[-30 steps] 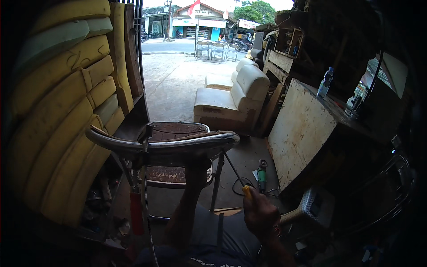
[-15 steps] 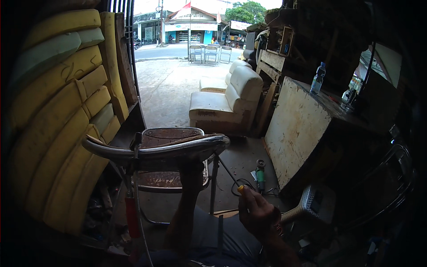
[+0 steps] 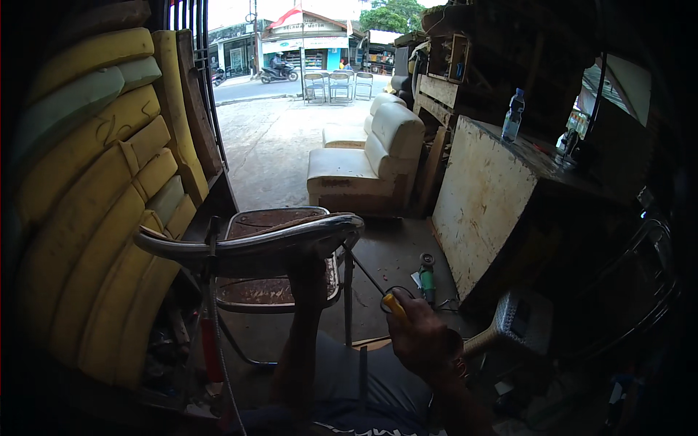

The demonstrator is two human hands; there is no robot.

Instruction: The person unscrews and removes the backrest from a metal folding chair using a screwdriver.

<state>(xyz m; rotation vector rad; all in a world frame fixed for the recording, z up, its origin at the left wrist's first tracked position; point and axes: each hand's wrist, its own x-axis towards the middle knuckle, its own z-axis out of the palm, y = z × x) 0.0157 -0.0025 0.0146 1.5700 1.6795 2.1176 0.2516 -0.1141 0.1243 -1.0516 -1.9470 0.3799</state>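
An upturned-looking metal chair part with a curved chrome rim (image 3: 283,237) lies across a frame with rusty brown panels (image 3: 269,291). My left hand (image 3: 307,280) grips the underside of that curved part, fingers mostly in shadow. My right hand (image 3: 418,338) is closed on a yellow-handled screwdriver (image 3: 396,305), whose long shaft runs up to the right end of the rim. A clamp with a red handle (image 3: 212,349) is fixed at the left of the curved part.
Yellow foam pieces (image 3: 87,189) are stacked at left. A green angle grinder (image 3: 427,283) and a woven stool (image 3: 520,323) stand at right, beside a worn cabinet (image 3: 480,211) with a bottle (image 3: 512,116). Cream sofa seats (image 3: 367,163) and folding chairs (image 3: 339,86) stand toward the street.
The chair part and surroundings have shifted slightly left in the picture. My right hand stays on the screwdriver, now a little lower at its shaft's angle. A motorbike has appeared on the street.
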